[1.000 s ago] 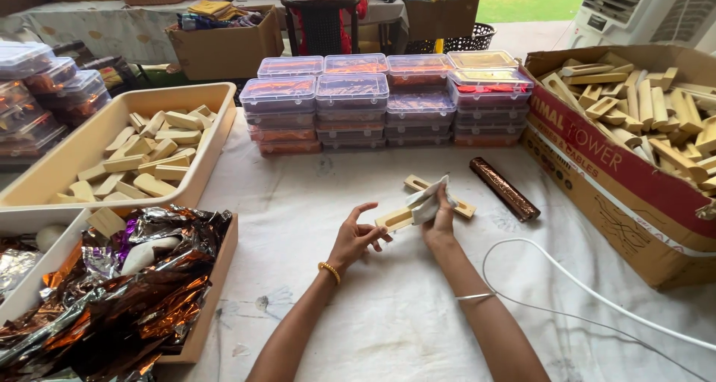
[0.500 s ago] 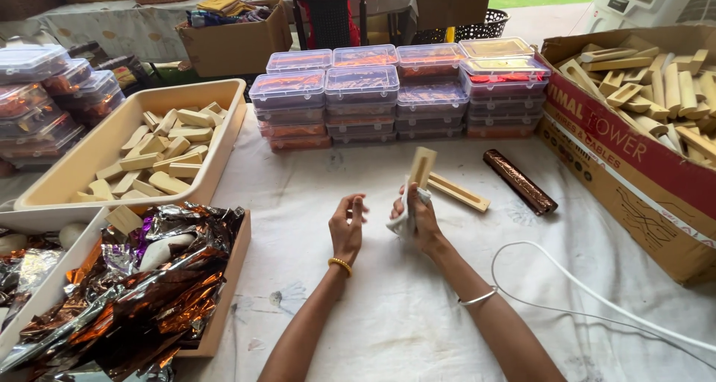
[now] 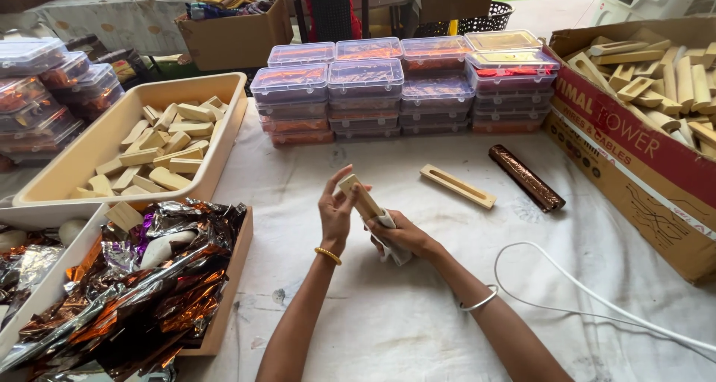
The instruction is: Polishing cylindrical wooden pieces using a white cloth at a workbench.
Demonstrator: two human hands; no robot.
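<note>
My left hand (image 3: 335,212) grips the upper end of a pale wooden stick (image 3: 363,197), held tilted above the white tablecloth (image 3: 388,315). My right hand (image 3: 401,237) is closed around a small white cloth (image 3: 391,240) pressed against the lower part of the same stick. A second wooden piece with a long slot (image 3: 457,186) lies flat on the cloth just right of my hands. Beside it rests a brown foil-wrapped roll (image 3: 526,177).
Stacked clear plastic boxes (image 3: 403,91) stand behind. A cream tray of wooden blocks (image 3: 142,154) and a tray of foil wrappers (image 3: 142,285) sit left. A cardboard box of wooden pieces (image 3: 649,121) is right. A white cable (image 3: 597,300) loops near my right arm.
Both hands have come together on the stick, which now tilts up to the left. A half second ago the right hand alone held it upright with the cloth.
</note>
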